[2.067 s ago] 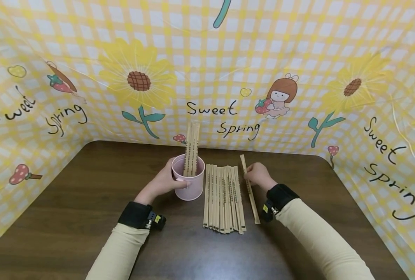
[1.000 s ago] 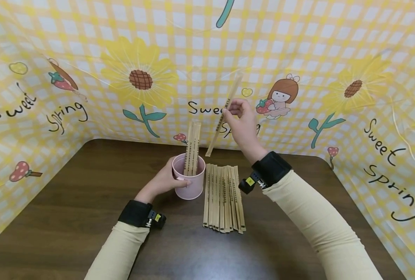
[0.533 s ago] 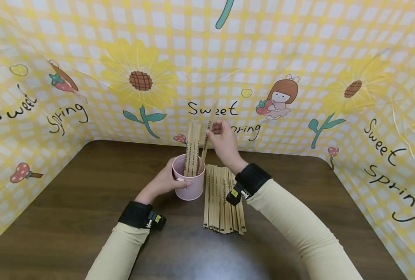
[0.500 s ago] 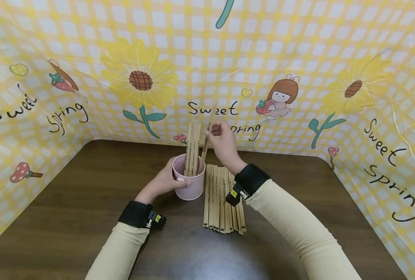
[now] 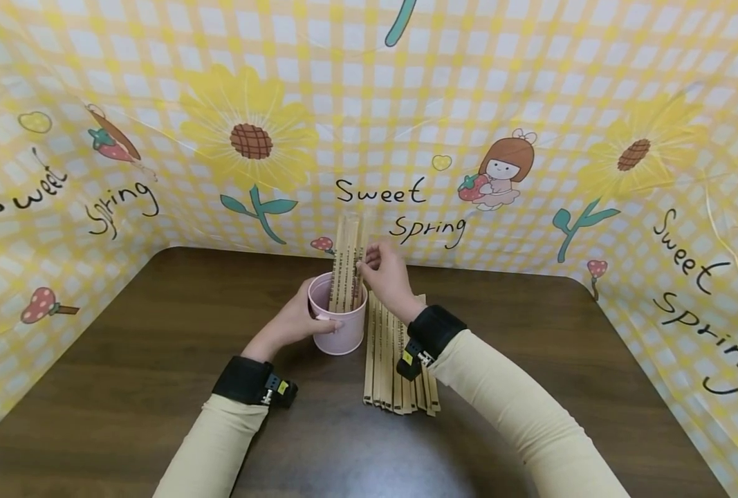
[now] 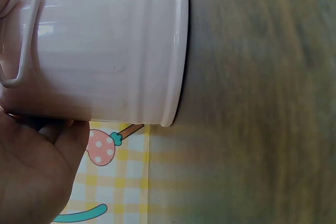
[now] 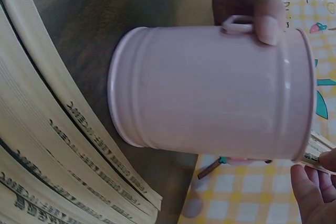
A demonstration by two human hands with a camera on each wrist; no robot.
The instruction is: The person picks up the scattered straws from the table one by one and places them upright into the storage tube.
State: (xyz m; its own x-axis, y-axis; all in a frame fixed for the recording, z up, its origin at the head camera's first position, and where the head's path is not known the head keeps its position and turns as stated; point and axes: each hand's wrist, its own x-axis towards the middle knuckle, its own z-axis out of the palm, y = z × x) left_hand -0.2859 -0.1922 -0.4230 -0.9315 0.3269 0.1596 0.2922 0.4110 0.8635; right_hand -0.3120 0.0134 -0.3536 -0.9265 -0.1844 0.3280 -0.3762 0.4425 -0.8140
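Fingers of the right hand pinch the upper part of a paper-wrapped chopstick pair that stands nearly upright in the pink cup, its lower end down inside beside the wrapped pairs already standing there; a hold that high lets the long sleeve be steered into the narrow mouth without knocking the others, I would judge. At the cup's nine o'clock the left hand wraps round the wall with its thumb near the small loop handle, curled snugly on it, most likely to keep the light tin from tipping or sliding while the tall sticks lean against its rim. From the right wrist view a thumbnail sits right at that handle and the cup's base rests flat on the wood. Just at the cup's three o'clock lies a row of wrapped pairs, side by side and touching, long axes running from six to twelve o'clock, partly covered by the right forearm; laid so, each one is easy to lift off the edge. Everything sits on a dark wood-grain counter with rounded far corners. Round it, at nine, twelve and three o'clock, hangs a yellow-checked cloth backdrop printed with sunflowers, strawberries, mushrooms, a cartoon girl and the words "Sweet Spring". Both arms wear cream sleeves with black wrist straps.
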